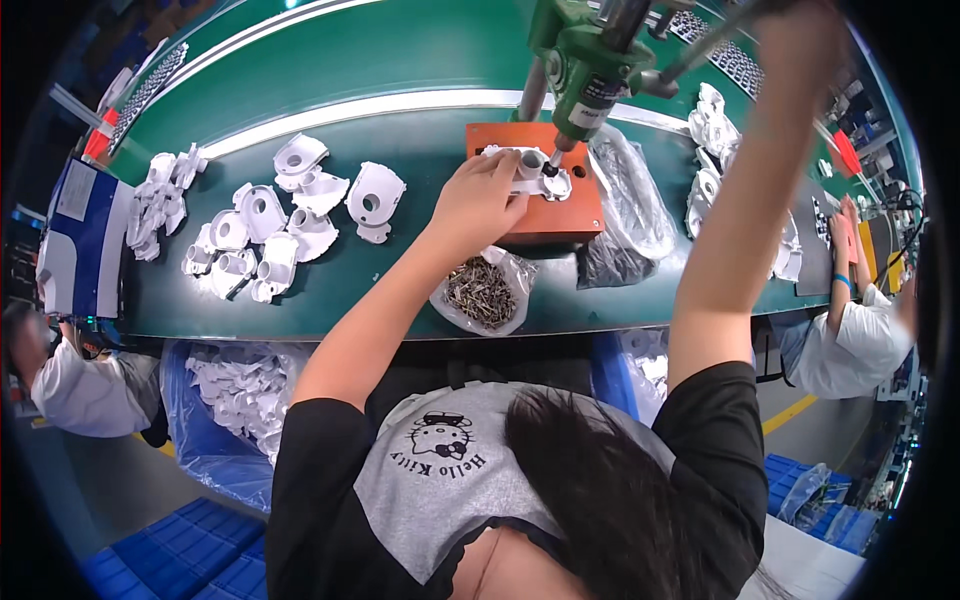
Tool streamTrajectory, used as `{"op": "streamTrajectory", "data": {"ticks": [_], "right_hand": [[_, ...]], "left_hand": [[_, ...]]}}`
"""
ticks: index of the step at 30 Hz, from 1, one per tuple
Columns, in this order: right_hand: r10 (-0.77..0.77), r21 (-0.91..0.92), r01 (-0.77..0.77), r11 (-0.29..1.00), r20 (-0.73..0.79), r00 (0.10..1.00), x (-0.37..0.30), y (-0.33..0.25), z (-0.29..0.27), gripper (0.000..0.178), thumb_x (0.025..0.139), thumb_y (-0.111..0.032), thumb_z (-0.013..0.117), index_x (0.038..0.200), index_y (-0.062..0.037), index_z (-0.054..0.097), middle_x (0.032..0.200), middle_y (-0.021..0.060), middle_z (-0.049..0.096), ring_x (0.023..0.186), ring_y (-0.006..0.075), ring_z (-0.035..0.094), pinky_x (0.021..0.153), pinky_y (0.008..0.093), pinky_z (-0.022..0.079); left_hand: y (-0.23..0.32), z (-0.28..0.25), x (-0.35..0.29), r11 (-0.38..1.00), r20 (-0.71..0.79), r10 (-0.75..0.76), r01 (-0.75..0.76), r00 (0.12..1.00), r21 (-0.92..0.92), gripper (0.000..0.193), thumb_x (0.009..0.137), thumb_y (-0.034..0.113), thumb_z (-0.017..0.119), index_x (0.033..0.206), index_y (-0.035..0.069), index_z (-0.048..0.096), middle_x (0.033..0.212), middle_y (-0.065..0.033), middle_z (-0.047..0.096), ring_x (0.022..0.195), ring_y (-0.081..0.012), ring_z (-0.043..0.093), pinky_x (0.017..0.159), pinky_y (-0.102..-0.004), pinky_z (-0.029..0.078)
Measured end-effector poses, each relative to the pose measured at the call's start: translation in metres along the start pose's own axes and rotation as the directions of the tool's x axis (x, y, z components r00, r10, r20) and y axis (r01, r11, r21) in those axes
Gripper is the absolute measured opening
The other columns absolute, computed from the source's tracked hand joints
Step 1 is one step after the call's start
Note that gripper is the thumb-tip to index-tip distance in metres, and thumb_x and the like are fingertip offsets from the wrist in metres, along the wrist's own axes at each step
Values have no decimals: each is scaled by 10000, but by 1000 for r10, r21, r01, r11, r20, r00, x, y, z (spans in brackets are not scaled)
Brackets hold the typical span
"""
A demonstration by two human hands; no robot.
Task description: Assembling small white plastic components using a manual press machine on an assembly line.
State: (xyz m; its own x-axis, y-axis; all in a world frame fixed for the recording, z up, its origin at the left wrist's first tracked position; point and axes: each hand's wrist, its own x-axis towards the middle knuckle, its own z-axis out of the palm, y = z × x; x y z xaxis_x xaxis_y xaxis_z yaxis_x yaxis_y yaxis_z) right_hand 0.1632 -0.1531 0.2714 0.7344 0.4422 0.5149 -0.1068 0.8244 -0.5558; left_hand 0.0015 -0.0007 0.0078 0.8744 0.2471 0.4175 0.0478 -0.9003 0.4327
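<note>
A white plastic housing (pixel 530 186) sits on the orange block (pixel 550 222) of a green hand press (pixel 588 85). My left hand (pixel 482 198) is closed on the housing's left side, its fingers over the top. The ram (pixel 562 150) of the press comes down at the housing's right part; whether it touches cannot be made out. High at the upper right, my right hand (pixel 800 40) is at the end of the press lever (pixel 712 38), blurred but closed around it. Just below the block lies an open plastic bag of small metal pins or screws (pixel 480 293).
Loose white housings (pixel 262 213) lie on the green table at left, with more (pixel 708 125) at right. A clear plastic bag (pixel 630 200) lies beside the press. Lined bins of white parts (pixel 240 395) stand below the table edge. Co-workers (pixel 850 330) sit at both sides.
</note>
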Motion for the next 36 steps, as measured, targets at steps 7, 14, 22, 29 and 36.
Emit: {"op": "streamTrajectory", "data": {"ticks": [7,14,22,29,36], "right_hand": [[381,-205,-325,923,375,845,95,111,-169,385,872,-466,522,1017,-119,608,924,59,564,774,178,530,611,340,455],[102,-994,-104,-29,-106,989,-62,46,-244,411,831,-301,566,1167,-65,566,1102,113,613,1028,235,565,854,358,428],[-55,-530,-127,-838,-150,987,-126,65,-303,628,789,-357,634,1335,-162,393,1363,154,406,1252,326,373,913,540,339],[-172,-762,-162,-627,-68,983,-115,62,-319,336,789,-164,584,1115,-92,558,1108,163,569,1057,320,534,858,496,391],[-189,-780,-46,-624,94,978,-121,49,-313,239,835,-132,549,1061,-86,612,994,98,626,984,274,555,888,426,363]], "left_hand": [[-18,1,35,994,90,105,-103,990,-26,519,722,283,642,1148,34,481,1140,-193,530,1176,-363,445,967,-440,356],[-5,-59,57,910,486,-101,278,868,-308,625,680,275,680,1238,114,449,1064,-193,609,1007,-374,568,831,-403,463],[-34,-76,36,812,464,-194,407,864,-418,609,699,289,751,1216,108,484,1018,-98,636,928,-203,596,825,-324,461],[-136,-47,72,620,186,-632,635,752,-461,631,754,202,707,1270,91,361,912,-136,606,780,-164,587,674,-290,479],[-195,-20,71,698,-137,-696,621,705,-356,751,774,269,662,1358,52,243,1095,-267,589,1067,-383,559,886,-407,439]]}}
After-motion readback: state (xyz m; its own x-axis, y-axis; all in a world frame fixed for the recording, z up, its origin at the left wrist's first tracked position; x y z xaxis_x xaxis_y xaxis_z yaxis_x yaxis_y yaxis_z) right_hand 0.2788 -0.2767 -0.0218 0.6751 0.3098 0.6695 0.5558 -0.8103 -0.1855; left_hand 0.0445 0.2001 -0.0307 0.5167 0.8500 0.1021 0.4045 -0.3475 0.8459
